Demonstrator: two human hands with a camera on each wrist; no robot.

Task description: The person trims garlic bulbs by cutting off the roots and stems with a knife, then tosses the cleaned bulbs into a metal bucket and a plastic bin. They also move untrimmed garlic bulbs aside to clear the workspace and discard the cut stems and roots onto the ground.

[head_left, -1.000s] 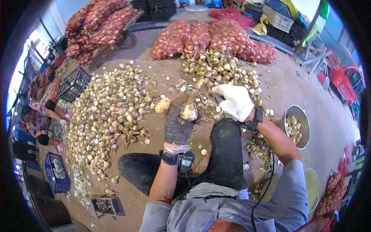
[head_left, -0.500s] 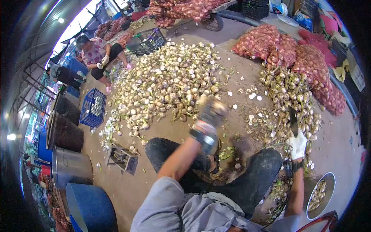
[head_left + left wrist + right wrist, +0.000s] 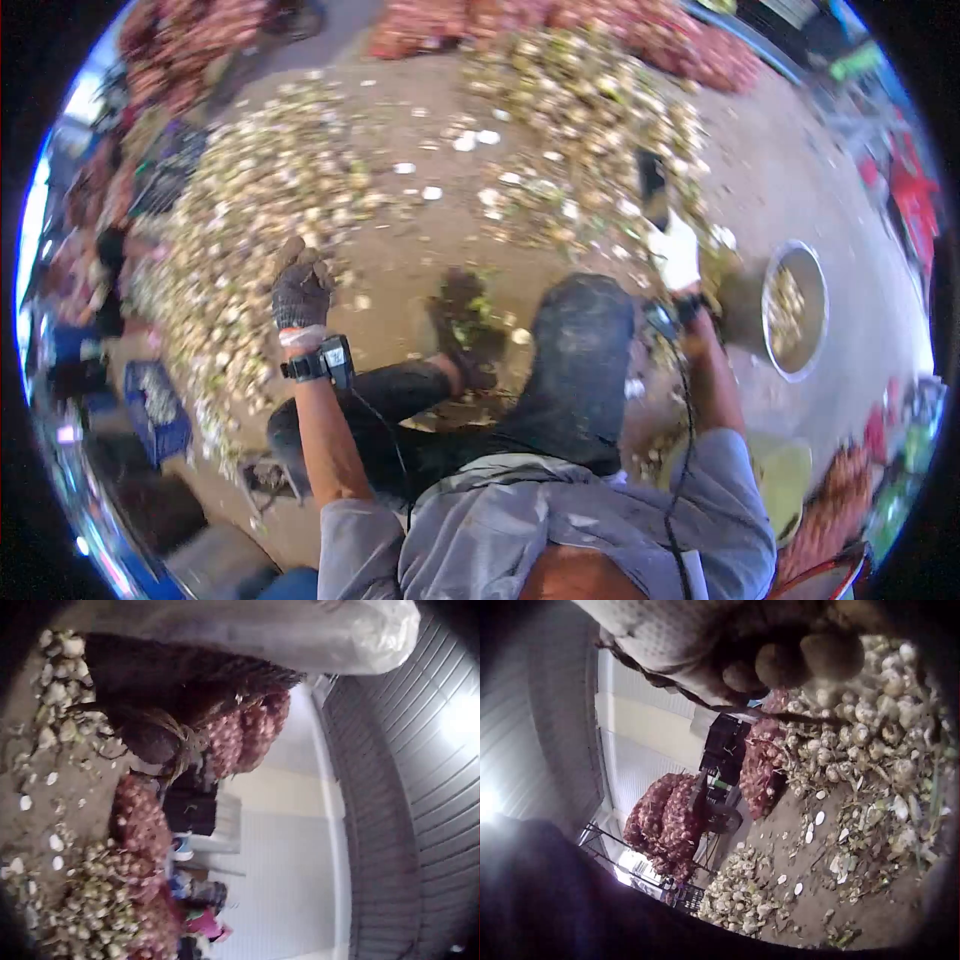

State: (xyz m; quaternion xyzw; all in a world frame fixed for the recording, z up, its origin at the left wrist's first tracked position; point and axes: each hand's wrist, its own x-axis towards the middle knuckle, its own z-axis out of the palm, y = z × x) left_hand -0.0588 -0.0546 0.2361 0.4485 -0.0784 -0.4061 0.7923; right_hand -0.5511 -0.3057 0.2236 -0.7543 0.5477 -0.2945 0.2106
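Observation:
My left hand (image 3: pixel 303 290), in a dark grey glove, is over the near right edge of the left garlic pile (image 3: pixel 275 190). In the left wrist view its dark fingers (image 3: pixel 154 742) are bent, with straw-coloured strands beside them; I cannot tell whether they hold a garlic bulb. My right hand (image 3: pixel 676 252), in a white glove, grips a knife (image 3: pixel 652 185) whose broad dark blade points away from me. Curled fingertips (image 3: pixel 780 666) show in the right wrist view. Under the blade lies the far garlic pile (image 3: pixel 580 100), stalks still on many bulbs.
A metal pot (image 3: pixel 822 310) with garlic in it stands at right. Red net sacks (image 3: pixel 660 35) line the back. White cut slices (image 3: pixel 465 141) dot the floor between the piles. A blue crate (image 3: pixel 175 435) and a small stand (image 3: pixel 270 475) are at left.
My left hand, which gripped a stalked garlic bulb in front of me, has swung left to the left pile. My right hand has moved right, its blade turned away from me. The head view has swung around.

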